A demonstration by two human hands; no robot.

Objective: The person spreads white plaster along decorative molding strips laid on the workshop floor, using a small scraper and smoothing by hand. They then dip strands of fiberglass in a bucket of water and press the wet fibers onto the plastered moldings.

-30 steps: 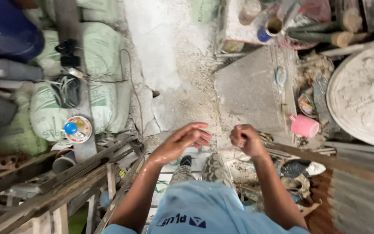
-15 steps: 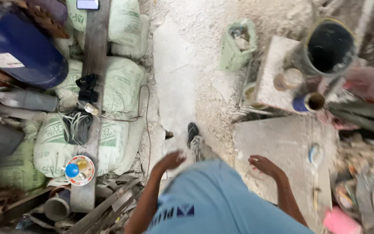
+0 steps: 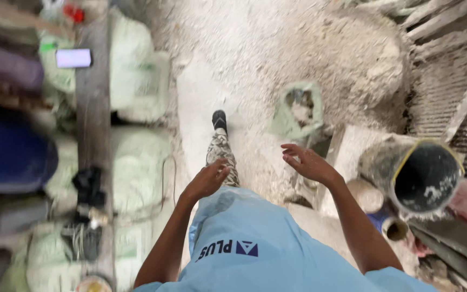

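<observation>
Hovering empty, 2 hands: left hand [image 3: 207, 181], right hand [image 3: 309, 162], 1 black bucket [image 3: 425, 176]

Both bare hands raised in front of the body, holding nothing.

The left hand [image 3: 207, 181] is loosely curled, its fingers [image 3: 221, 172] bent inward. The right hand [image 3: 310, 163] is open, palm turned toward the left, fingers [image 3: 293, 151] spread and slightly bent. Both forearms are bent at the elbows.
</observation>
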